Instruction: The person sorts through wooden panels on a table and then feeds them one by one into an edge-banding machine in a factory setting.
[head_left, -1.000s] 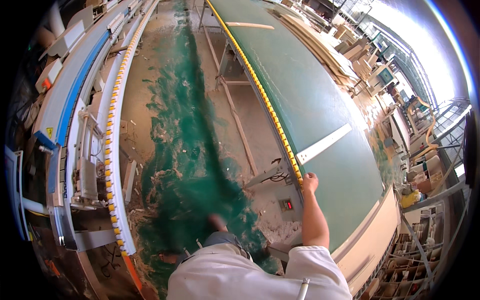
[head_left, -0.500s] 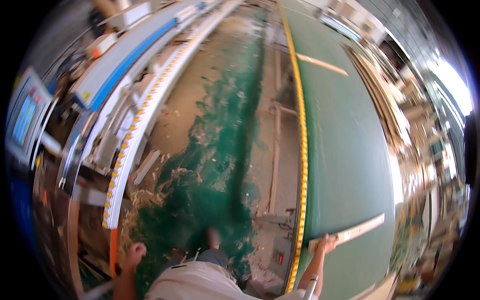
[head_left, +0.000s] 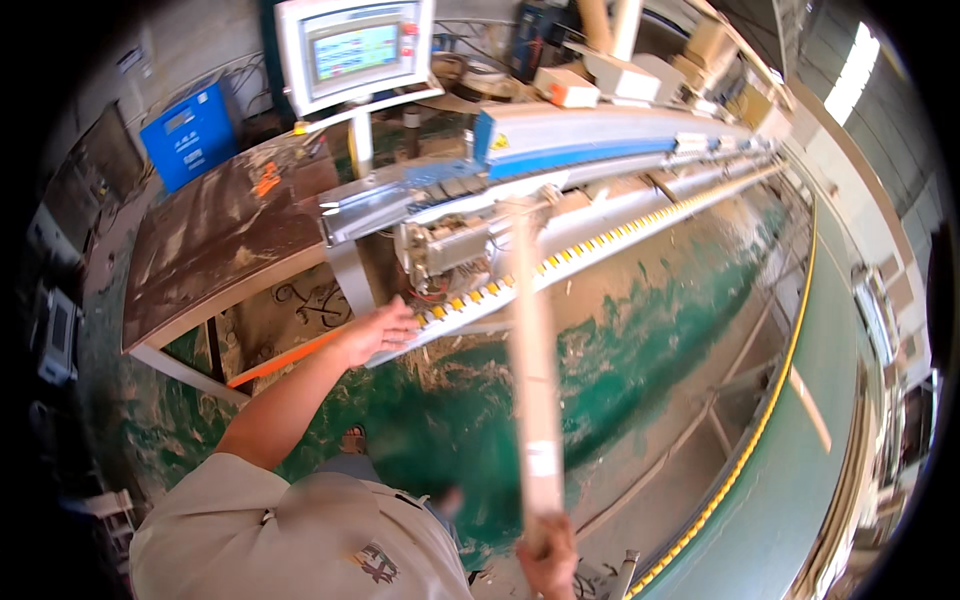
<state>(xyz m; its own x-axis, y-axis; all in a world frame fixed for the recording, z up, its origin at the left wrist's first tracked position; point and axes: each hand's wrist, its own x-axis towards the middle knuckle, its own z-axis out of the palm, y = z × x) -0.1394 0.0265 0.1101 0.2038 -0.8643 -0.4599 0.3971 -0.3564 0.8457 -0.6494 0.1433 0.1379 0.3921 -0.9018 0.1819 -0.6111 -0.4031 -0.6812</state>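
Note:
My right hand (head_left: 549,558) grips the near end of a long pale wooden board (head_left: 540,390). The board, blurred by motion, points away from me, and its far end overlaps the machine's white rail with yellow rollers (head_left: 600,248). A small white label (head_left: 541,458) sits on its lower part. My left hand (head_left: 378,334) is stretched out with its fingers extended, by the near end of the roller rail and to the left of the board. Nothing shows in that hand; whether it touches the rail I cannot tell.
Beyond the rail stands a long grey-and-blue machine (head_left: 600,155), with a control screen (head_left: 355,50) on a post. A brown-topped table (head_left: 220,235) is at left, a blue box (head_left: 190,138) behind it. At right, a green conveyor (head_left: 770,500) carries another wooden strip (head_left: 810,410).
My view has swung left from the green conveyor to the machine. The board has been lifted off the conveyor in my right hand. My left hand has reached forward, its fingers now extended.

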